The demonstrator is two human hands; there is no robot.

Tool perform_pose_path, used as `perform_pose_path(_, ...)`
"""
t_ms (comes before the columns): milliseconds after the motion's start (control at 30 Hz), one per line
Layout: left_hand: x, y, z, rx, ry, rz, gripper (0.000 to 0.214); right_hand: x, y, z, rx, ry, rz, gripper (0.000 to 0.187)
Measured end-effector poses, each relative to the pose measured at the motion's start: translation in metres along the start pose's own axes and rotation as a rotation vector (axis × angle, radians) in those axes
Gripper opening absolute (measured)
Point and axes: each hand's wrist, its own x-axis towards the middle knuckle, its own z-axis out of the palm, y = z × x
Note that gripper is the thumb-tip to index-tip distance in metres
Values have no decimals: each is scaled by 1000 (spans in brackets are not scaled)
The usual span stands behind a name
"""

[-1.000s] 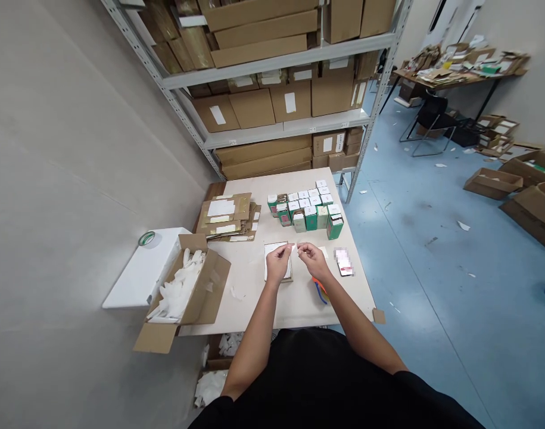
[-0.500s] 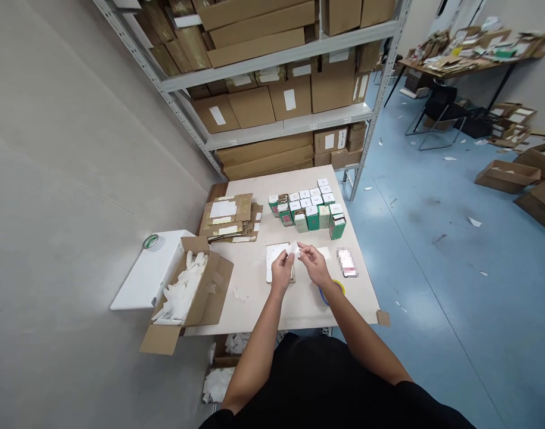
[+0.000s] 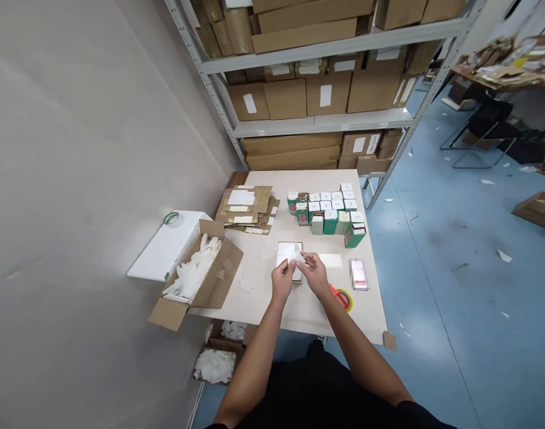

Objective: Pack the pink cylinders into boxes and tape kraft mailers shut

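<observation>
Between my hands is a small piece of white paper (image 3: 296, 255), pinched by the fingertips of my left hand (image 3: 282, 280) and my right hand (image 3: 314, 273). Both hands hover over a flat box with a white top (image 3: 283, 252), which they partly cover. A white slip (image 3: 330, 260) lies on the table to the right of my right hand. Close to my right forearm sits a roll of tape (image 3: 345, 299) with a red-orange part, partly hidden by the arm.
Several green-and-white small boxes (image 3: 330, 221) stand in rows farther back. Flattened cardboard (image 3: 248, 202) is stacked at the left. An open carton (image 3: 225, 280) of white packing material stands at the table's left edge. A blurred phone-like object (image 3: 358, 274) lies right. Shelving (image 3: 321, 122) rises behind.
The camera view has turned left, so the scene has shifted right. My hands still pinch the paper, with the fingertips a little closer together. The red-orange part by the tape now shows.
</observation>
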Motion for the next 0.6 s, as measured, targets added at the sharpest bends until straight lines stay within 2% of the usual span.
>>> perform_pose_path(100,-3,-1,-17,-39,11,-2,43,-1,0,15,-48,-37,-33,34)
perform_pose_path(200,1,-2,-57,-91,93,19,42,-4,0,33,-39,-83,-108,30)
perform_pose_path(267,7,-1,-101,-134,264,36,43,-8,3,50,10,-84,-140,29)
perform_pose_path(367,7,-1,-181,-229,666,59,44,-16,10,82,56,-59,-156,29)
perform_pose_path(433,-2,-2,-232,-223,862,104,44,-23,17,110,55,-65,-137,28)
perform_pose_path(500,-18,-6,-273,-219,950,120,45,-31,26,141,48,-119,-105,26)
perform_pose_path(600,-49,-14,-316,-238,993,87,49,-48,44,195,-1,-255,-86,25)
